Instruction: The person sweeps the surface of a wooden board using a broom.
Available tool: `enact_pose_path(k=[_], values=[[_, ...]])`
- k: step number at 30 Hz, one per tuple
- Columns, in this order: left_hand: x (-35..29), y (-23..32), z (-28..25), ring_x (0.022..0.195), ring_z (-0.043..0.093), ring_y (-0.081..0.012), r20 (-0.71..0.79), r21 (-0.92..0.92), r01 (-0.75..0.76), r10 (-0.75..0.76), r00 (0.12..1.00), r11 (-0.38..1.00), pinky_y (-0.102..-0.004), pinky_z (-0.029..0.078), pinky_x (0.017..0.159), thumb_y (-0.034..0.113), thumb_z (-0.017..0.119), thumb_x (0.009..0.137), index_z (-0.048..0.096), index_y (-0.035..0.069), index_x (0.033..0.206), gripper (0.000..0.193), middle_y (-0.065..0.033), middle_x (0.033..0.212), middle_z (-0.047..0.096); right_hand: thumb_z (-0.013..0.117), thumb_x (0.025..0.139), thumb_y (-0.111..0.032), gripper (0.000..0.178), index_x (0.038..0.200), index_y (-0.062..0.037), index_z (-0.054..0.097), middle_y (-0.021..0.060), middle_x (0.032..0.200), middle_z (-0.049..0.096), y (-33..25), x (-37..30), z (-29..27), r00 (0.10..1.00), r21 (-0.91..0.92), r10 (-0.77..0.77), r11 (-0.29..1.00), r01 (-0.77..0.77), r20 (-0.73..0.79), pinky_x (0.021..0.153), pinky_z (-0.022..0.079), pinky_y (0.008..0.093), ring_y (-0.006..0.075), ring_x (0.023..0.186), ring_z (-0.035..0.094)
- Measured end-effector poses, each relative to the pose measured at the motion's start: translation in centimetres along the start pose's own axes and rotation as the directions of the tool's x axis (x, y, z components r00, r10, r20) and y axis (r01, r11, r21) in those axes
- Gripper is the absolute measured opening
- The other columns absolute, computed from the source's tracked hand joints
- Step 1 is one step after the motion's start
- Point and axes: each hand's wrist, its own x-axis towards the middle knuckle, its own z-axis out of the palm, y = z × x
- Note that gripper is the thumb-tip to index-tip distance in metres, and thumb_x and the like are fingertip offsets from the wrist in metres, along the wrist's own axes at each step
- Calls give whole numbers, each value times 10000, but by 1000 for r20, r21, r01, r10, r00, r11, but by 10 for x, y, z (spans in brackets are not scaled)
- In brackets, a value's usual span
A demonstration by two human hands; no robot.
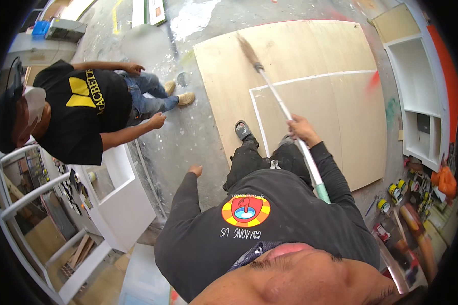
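Observation:
My right hand is wrapped round the pale pole of a long-handled broom. Its brown bristle head reaches over the far left part of a light plywood panel, and the green grip end lies by my right side. A white line forms a corner on the panel. One of my feet, in a grey sandal, stands on the wood. Low at my left side hangs my left hand, away from the broom; its fingers are too small and turned to make out.
At left, a person in a black T-shirt and jeans faces the panel. White cabinet and white tubular frame stand nearer. A white shelf unit lines the right, with paint cans and an orange bag below it.

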Motion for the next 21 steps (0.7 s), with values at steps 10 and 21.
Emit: enact_pose_path(k=[10,21], values=[[-6,84,-107,674,541,-106,55,-744,-161,299,953,648,-271,413,542,369,534,801,525,89,965,325,-17,780,558,459,829,-147,159,961,-59,477,31,571,452,96,76,-9,991,501,5,863,65,-137,375,381,256,117,430,433],[-24,54,-149,613,535,-122,73,-546,6,40,997,838,-253,418,504,339,528,810,527,63,985,327,-31,751,558,376,854,-159,102,869,-59,389,36,583,415,331,-115,-97,655,755,419,531,385,-629,335,341,190,85,407,378]])
